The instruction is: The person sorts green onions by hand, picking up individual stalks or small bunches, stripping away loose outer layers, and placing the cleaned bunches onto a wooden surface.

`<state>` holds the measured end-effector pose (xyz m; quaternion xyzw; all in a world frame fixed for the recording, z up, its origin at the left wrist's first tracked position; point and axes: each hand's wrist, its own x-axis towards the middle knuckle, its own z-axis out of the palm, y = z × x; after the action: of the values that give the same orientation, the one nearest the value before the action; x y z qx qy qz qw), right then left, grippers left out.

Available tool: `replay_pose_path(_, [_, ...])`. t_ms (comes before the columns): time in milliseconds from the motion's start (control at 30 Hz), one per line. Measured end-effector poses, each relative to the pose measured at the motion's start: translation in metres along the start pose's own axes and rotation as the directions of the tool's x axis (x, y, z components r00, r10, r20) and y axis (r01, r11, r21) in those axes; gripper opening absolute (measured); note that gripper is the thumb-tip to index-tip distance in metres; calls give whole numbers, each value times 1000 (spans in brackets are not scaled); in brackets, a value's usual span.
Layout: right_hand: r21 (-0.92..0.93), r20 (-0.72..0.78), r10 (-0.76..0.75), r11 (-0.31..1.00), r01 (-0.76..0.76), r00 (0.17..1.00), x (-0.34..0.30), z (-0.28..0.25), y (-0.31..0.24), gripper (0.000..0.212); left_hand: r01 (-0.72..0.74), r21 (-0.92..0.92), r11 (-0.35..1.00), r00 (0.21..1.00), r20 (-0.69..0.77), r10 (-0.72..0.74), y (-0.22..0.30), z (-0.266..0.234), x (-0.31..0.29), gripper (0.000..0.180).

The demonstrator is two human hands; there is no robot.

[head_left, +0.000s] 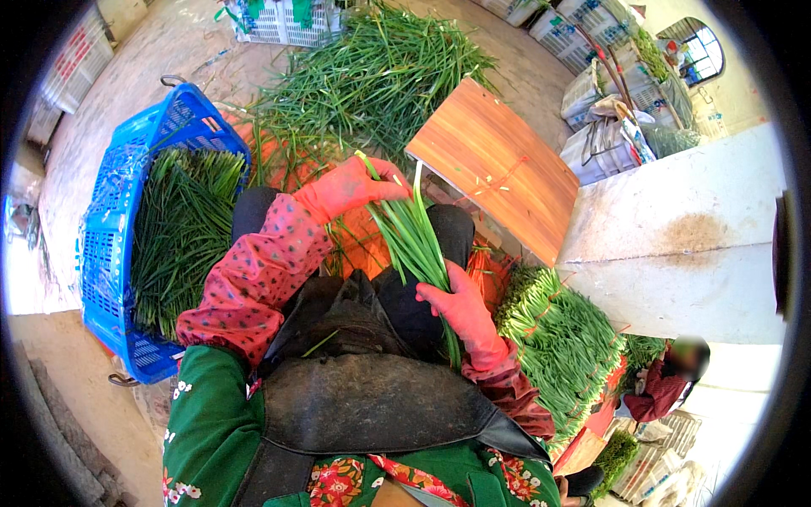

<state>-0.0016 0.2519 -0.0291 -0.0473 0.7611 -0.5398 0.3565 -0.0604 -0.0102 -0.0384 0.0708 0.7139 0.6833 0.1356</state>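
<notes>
Concrete floor (135, 68) of a vegetable sorting area, seen from above. At far left, a blue plastic crate (114, 211) filled with green chives; beyond the knees, a loose heap of chives (372, 80). At centre, the left hand (346, 188), in a pink glove, is closed around the upper part of a chive bunch (414, 241); the right hand (463, 313), likewise gloved, grips its lower part over the lap. Further right: a wooden board (494, 165), tied chive bundles (562, 342) and a white block (693, 245).
</notes>
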Motion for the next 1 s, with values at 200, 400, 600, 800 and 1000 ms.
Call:
replay_pose_path(200, [38, -7, -1, 999, 1, 1000, 0, 4, -4, 45, 37, 300, 953, 995, -99, -8, -4, 5, 0, 18])
replay_pose_path(400, [58, -13, 4, 998, -3, 1000, -2, -1, 1, 42, -138, 14, 990, 983, 123, 136, -5, -4, -7, 19])
replay_pose_path(600, [45, -14, 9, 999, -8, 1000, -1, 2, -2, 43, -74, 82, 994, 988, 142, 62, 2, -4, -8, 14])
replay_pose_path(800, [12, -43, 24, 1000, -23, 999, 0, 4, 0, 44, -165, 340, 926, 984, -9, 179, -16, 7, 0, 11])
replay_pose_path(1000, [21, -41, 35, 999, -34, 999, -7, -19, -1, 40, -207, 575, 792, 886, -233, 401, -20, -57, 37, 11])
